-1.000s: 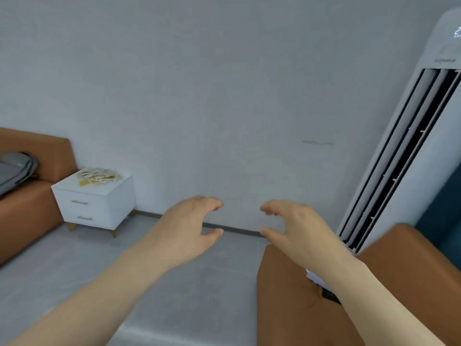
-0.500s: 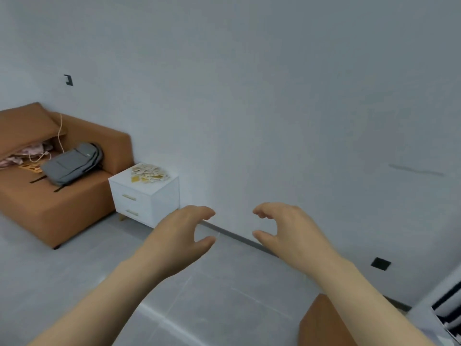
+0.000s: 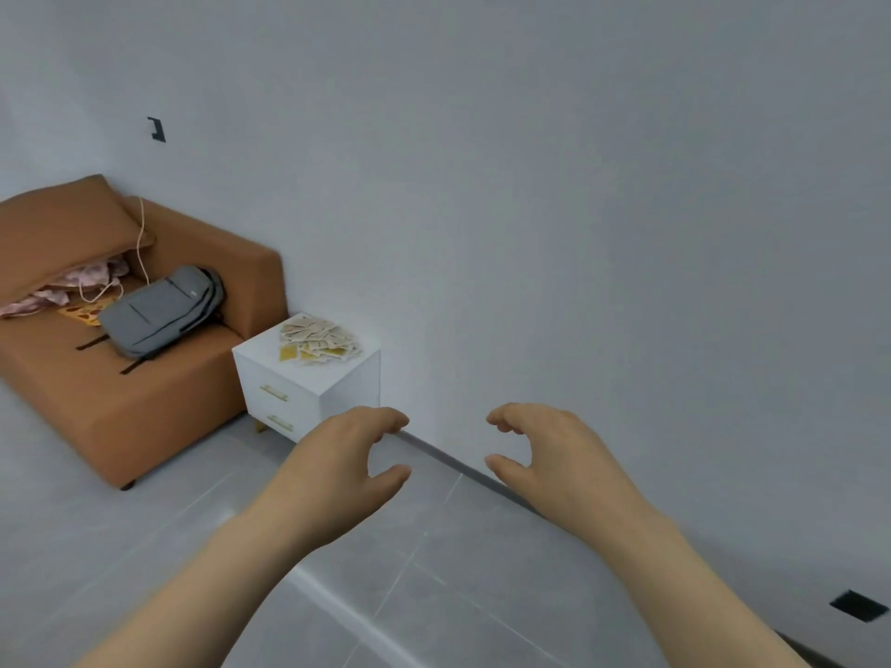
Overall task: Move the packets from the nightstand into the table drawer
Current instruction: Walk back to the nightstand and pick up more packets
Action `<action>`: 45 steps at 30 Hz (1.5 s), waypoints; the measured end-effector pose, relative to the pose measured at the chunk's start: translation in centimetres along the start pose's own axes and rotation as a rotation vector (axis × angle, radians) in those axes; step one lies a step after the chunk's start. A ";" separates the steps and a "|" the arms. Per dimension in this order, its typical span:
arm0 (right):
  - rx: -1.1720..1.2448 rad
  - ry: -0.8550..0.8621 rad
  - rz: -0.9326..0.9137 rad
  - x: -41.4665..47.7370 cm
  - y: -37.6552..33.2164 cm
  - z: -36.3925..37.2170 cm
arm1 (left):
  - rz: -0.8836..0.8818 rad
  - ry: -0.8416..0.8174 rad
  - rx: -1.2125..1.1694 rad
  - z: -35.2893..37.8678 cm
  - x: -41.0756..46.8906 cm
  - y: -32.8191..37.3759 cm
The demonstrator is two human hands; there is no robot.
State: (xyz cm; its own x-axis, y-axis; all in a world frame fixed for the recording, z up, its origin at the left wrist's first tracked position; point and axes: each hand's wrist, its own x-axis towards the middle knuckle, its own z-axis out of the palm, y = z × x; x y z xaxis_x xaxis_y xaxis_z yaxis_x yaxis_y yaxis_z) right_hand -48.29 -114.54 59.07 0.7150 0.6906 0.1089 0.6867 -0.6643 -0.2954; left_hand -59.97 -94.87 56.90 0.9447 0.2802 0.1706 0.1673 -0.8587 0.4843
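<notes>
Presently, both hands are raised in front of the body over the floor, empty. The left hand [image 3: 337,465] has its fingers [image 3: 385,419] curled loosely above the thumb, with a gap between them and nothing in it. The right hand [image 3: 559,455] mirrors it, fingers [image 3: 501,419] hooked and spread from the thumb, likewise grasping nothing. The two hands are near each other but apart, bare forearms running back to the near edge of the view.

Below them lies a grey tiled floor [image 3: 144,547], meeting a plain pale wall [image 3: 530,185] along a dark skirting strip.

Far left of the left hand stands a small white two-drawer nightstand with gold handles [image 3: 308,392], set against the wall. On its top lies a loose heap of small pale paper packets [image 3: 320,339], one yellow piece at the near left edge of the heap. The packets are well apart from both hands.

Touching the nightstand's left side is a tan upholstered sofa [image 3: 120,402]. A grey backpack [image 3: 161,311] lies on its seat, with pink cloth [image 3: 72,291] and a white cord [image 3: 140,253] further left.
</notes>
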 end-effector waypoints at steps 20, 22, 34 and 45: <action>0.105 -0.153 -0.161 35.3 3.4 7.8 | -0.282 0.039 0.063 -0.1 25.4 -16.8; 0.104 -0.172 -0.173 38.3 2.9 9.1 | -0.299 0.038 0.066 -0.3 27.2 -19.1; 0.119 -0.259 -0.069 57.0 -4.3 18.0 | -0.333 -0.027 0.038 -4.8 39.8 -37.7; 0.135 -0.350 0.065 71.6 -5.7 25.4 | -0.330 -0.145 0.005 -4.9 52.3 -51.0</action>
State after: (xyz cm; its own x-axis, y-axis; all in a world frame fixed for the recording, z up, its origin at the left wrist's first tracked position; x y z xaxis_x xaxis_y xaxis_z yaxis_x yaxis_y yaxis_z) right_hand -4.36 -54.06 44.40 0.6518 0.7200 -0.2382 0.6015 -0.6821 -0.4159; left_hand -20.53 -34.29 45.32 0.8698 0.4792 -0.1177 0.4708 -0.7345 0.4887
